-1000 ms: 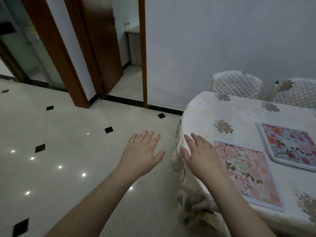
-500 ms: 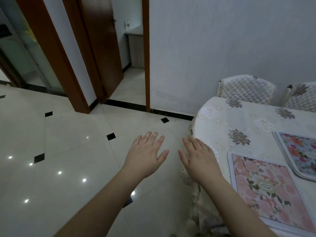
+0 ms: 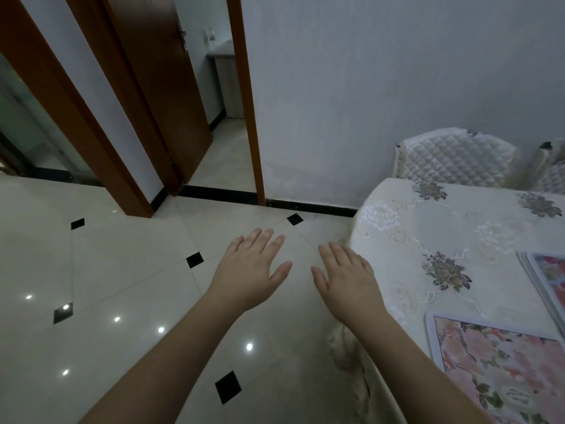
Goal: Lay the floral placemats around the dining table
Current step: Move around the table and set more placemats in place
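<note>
My view has swung left since a second ago and my right hand [image 3: 345,278] has come off the near placemat [image 3: 501,368] — it now hovers past the bench [image 3: 397,240] edge beside my left hand [image 3: 250,270], both spread flat, palms down, holding nothing. That mat lies flat at the bench's near edge; a stack of mats [image 3: 547,280] sits just beyond it, cut off at the right. I judge one place laid and most of the round left — the quilted chairs [image 3: 452,157] have no mats before them
</note>
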Tool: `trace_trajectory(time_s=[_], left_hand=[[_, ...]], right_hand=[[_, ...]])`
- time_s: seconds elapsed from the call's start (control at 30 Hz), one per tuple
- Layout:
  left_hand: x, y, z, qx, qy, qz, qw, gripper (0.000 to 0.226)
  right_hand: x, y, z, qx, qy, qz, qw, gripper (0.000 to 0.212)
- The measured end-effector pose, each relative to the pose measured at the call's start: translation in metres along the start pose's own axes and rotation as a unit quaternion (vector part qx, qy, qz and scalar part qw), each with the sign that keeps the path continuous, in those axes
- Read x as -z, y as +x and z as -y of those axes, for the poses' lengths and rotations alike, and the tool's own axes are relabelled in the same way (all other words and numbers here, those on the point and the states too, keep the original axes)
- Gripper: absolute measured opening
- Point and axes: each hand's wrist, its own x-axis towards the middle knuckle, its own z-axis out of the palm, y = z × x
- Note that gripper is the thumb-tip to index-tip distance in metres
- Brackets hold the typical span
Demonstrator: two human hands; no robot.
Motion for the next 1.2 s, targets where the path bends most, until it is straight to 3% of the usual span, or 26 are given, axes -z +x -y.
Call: trace_trajectory(time_s=[0.1,0.3,0.67,0.9,1.2], left_hand=[[-0.004,0.020,0.016,0.002,0.007,0.024,1.000,0.068],[-0.005,0.082,0.067,0.050,-0.006,-0.025,0.998,0.065],[0.018,0.188,0.202,-0.005,-0.016,-0.051,0.999,0.061],[0.022,0.250,0.222,-0.065,-0.010,-0.043,0.997,0.061],[0.014,0.365,0.209,-0.111,0.025,-0.011,0.993,0.063]], right_hand=[[-0.003,0.023,0.008,0.002,0.006,-0.002,1.000,0.079],[-0.007,0.092,0.037,0.016,-0.007,0.006,1.000,0.084],[-0.008,0.237,0.120,0.000,-0.027,-0.030,0.999,0.076],[-0.004,0.294,0.116,-0.033,-0.033,-0.031,0.998,0.085],[-0.015,0.377,0.068,-0.099,-0.029,-0.042,0.994,0.068]])
